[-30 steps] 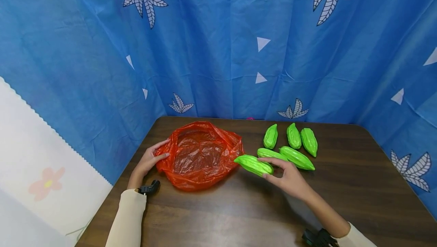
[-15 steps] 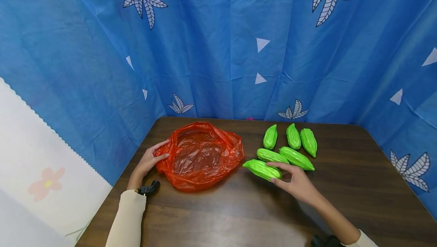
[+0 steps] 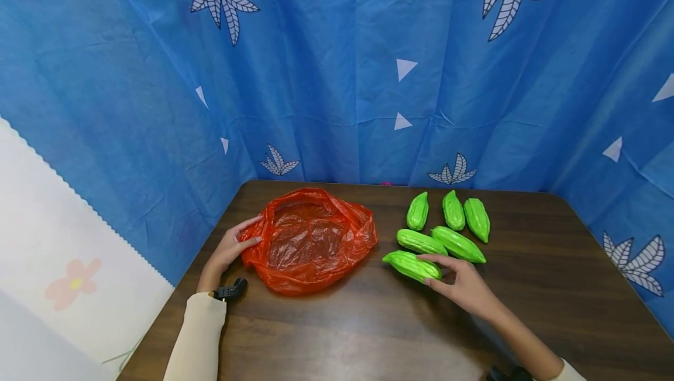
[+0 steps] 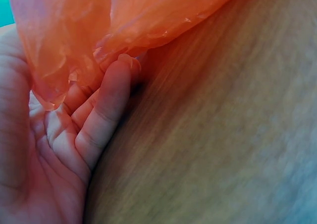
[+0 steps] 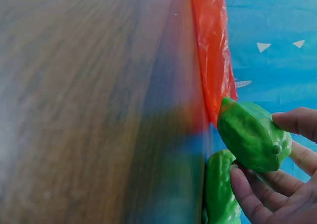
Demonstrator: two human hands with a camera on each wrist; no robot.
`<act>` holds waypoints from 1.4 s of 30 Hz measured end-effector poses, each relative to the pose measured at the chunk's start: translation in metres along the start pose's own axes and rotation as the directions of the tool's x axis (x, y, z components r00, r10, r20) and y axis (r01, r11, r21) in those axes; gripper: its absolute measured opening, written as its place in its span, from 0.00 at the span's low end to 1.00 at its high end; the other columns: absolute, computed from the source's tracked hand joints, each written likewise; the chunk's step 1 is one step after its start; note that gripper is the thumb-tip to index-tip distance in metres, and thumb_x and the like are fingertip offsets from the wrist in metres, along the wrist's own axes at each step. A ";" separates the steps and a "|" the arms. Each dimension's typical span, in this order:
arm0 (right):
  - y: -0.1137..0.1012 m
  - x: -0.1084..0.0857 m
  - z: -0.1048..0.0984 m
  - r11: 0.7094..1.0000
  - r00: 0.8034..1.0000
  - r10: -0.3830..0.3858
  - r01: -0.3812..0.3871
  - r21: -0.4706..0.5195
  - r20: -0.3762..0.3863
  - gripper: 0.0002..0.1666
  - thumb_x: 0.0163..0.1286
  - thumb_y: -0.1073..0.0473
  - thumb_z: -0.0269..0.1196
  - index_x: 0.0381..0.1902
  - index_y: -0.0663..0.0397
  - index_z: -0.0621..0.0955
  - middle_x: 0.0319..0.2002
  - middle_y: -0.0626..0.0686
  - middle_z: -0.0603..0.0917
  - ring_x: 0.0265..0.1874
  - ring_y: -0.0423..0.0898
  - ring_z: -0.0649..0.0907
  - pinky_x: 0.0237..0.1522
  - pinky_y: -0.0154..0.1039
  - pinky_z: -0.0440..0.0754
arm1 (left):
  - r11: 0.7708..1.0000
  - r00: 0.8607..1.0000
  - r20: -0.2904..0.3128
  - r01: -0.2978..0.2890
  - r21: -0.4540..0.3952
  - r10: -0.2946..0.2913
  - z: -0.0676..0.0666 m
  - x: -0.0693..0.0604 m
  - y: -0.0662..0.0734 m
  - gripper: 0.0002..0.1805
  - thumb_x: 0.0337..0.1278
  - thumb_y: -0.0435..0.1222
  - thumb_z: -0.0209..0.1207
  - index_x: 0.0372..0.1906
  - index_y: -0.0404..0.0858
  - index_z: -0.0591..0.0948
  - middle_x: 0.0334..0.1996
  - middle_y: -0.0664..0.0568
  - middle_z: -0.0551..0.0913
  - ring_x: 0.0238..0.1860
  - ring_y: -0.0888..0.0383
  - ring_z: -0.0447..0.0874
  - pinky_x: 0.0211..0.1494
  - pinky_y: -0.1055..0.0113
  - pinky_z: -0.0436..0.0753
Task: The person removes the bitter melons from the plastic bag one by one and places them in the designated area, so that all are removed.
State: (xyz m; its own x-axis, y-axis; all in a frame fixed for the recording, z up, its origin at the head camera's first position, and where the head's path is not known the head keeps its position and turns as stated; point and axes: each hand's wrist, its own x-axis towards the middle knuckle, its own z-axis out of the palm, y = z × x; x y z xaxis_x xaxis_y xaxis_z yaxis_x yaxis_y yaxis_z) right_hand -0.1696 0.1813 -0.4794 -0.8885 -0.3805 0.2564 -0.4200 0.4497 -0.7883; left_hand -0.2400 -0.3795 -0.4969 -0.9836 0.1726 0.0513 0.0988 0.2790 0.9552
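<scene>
My right hand (image 3: 468, 288) pinches a bright green bitter melon (image 3: 409, 265) between thumb and fingers, a little above the table. In the right wrist view this bitter melon (image 5: 250, 135) shows its stem end, and another bitter melon (image 5: 220, 187) lies close by on the table. A red plastic bag (image 3: 308, 240) lies with its mouth spread wide. At the bag's left side, my left hand (image 3: 226, 250) holds the rim, thumb and fingers around the film. The left wrist view shows curved fingers (image 4: 106, 110) against the bag (image 4: 64, 40); some fingertips are hidden.
Several more bitter melons lie on the brown table (image 3: 337, 334) at the back right, including one (image 3: 420, 242) just behind the held one and one (image 3: 418, 211) farther back. A blue curtain (image 3: 326, 76) hangs behind the table's far edge.
The right hand has moved right and slightly toward me with the bitter melon, away from the bag. The left hand and the bag have stayed in place.
</scene>
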 end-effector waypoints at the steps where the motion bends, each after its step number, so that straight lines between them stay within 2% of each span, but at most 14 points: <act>1: 0.001 -0.001 0.000 1.000 1.000 0.006 -0.006 -0.001 0.001 0.26 0.64 0.58 0.73 0.61 0.48 0.83 0.58 0.54 0.84 0.45 0.38 0.84 0.36 0.39 0.85 | 1.000 1.000 0.001 0.002 0.000 -0.002 0.000 0.000 0.000 0.35 0.68 0.32 0.63 0.76 0.35 0.65 0.76 0.36 0.62 0.65 0.42 0.73 0.53 0.70 0.82; 3: 0.003 -0.002 0.000 1.000 1.000 0.014 -0.014 -0.002 0.001 0.26 0.64 0.58 0.73 0.61 0.48 0.83 0.58 0.54 0.84 0.45 0.38 0.84 0.36 0.38 0.85 | 1.000 1.000 0.001 0.006 0.007 -0.006 -0.001 0.002 -0.002 0.35 0.68 0.32 0.62 0.77 0.35 0.65 0.76 0.37 0.62 0.65 0.42 0.73 0.53 0.70 0.82; 9: 0.007 -0.008 -0.001 0.999 0.998 0.048 -0.048 0.013 0.032 0.26 0.66 0.57 0.72 0.62 0.46 0.82 0.59 0.55 0.83 0.39 0.38 0.85 0.35 0.38 0.85 | 1.000 1.000 -0.014 -0.011 0.004 0.011 -0.006 0.012 -0.029 0.35 0.68 0.31 0.62 0.77 0.37 0.65 0.77 0.39 0.60 0.64 0.55 0.72 0.55 0.74 0.80; 11: 0.009 -0.009 -0.001 0.998 0.998 0.054 -0.055 0.018 0.043 0.26 0.67 0.56 0.71 0.62 0.46 0.82 0.59 0.56 0.83 0.38 0.38 0.85 0.35 0.38 0.85 | 1.000 1.000 -0.018 -0.019 0.006 0.019 -0.006 0.013 -0.032 0.35 0.68 0.32 0.62 0.77 0.38 0.65 0.77 0.39 0.61 0.64 0.58 0.72 0.55 0.74 0.79; 22: 0.011 -0.012 -0.004 0.998 0.997 0.045 -0.047 0.039 0.059 0.25 0.68 0.57 0.71 0.63 0.48 0.82 0.59 0.55 0.83 0.43 0.39 0.85 0.35 0.38 0.85 | 1.000 1.000 -0.020 -0.013 0.008 0.013 -0.005 0.010 -0.036 0.34 0.68 0.35 0.63 0.77 0.42 0.67 0.76 0.42 0.62 0.64 0.51 0.75 0.54 0.72 0.81; 27: 0.012 -0.013 -0.008 0.998 0.997 0.039 -0.042 0.047 0.067 0.25 0.68 0.56 0.70 0.63 0.48 0.82 0.60 0.55 0.83 0.46 0.39 0.84 0.35 0.38 0.85 | 1.000 1.000 -0.020 0.002 -0.006 -0.002 -0.002 0.009 -0.032 0.34 0.70 0.33 0.61 0.77 0.39 0.65 0.77 0.39 0.60 0.68 0.42 0.70 0.54 0.72 0.81; 34: 0.014 -0.013 -0.013 0.997 0.995 0.053 -0.057 0.056 0.086 0.25 0.69 0.55 0.70 0.63 0.47 0.82 0.60 0.55 0.83 0.50 0.37 0.82 0.35 0.38 0.85 | 0.999 0.998 -0.068 0.019 0.044 -0.016 0.004 0.001 -0.001 0.29 0.72 0.37 0.59 0.73 0.34 0.71 0.74 0.37 0.66 0.66 0.42 0.72 0.53 0.72 0.81; 36: 0.015 -0.013 -0.014 0.996 0.994 0.055 -0.061 0.062 0.090 0.25 0.69 0.56 0.70 0.63 0.47 0.82 0.60 0.55 0.83 0.48 0.37 0.83 0.34 0.38 0.84 | 0.998 0.996 -0.086 0.016 0.059 -0.010 0.004 0.000 0.002 0.27 0.73 0.38 0.59 0.72 0.35 0.72 0.73 0.38 0.68 0.65 0.43 0.73 0.52 0.73 0.81; 39: 0.017 -0.012 -0.015 0.996 0.994 0.063 -0.069 0.060 0.091 0.26 0.68 0.57 0.70 0.64 0.49 0.81 0.61 0.57 0.82 0.47 0.38 0.83 0.32 0.38 0.84 | 0.996 0.995 -0.097 0.006 0.088 0.003 0.003 0.001 0.004 0.28 0.74 0.39 0.58 0.73 0.36 0.72 0.72 0.37 0.68 0.64 0.43 0.75 0.52 0.74 0.81; 42: 0.019 -0.011 -0.016 0.996 0.992 0.077 -0.082 0.047 0.104 0.27 0.68 0.57 0.70 0.65 0.51 0.81 0.62 0.58 0.81 0.51 0.46 0.83 0.31 0.38 0.83 | 0.995 0.994 -0.110 0.011 0.100 0.000 0.001 0.005 -0.003 0.28 0.73 0.41 0.59 0.73 0.38 0.71 0.72 0.37 0.68 0.63 0.44 0.75 0.51 0.75 0.80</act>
State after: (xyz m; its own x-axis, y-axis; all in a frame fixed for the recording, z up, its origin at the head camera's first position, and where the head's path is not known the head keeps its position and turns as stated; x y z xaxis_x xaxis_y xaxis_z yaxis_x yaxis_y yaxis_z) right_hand -0.1709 0.2070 -0.4882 -0.8942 -0.4266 0.1354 -0.3365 0.4414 -0.8318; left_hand -0.2454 -0.3789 -0.4997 -0.9943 0.0676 0.0827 0.1020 0.3740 0.9218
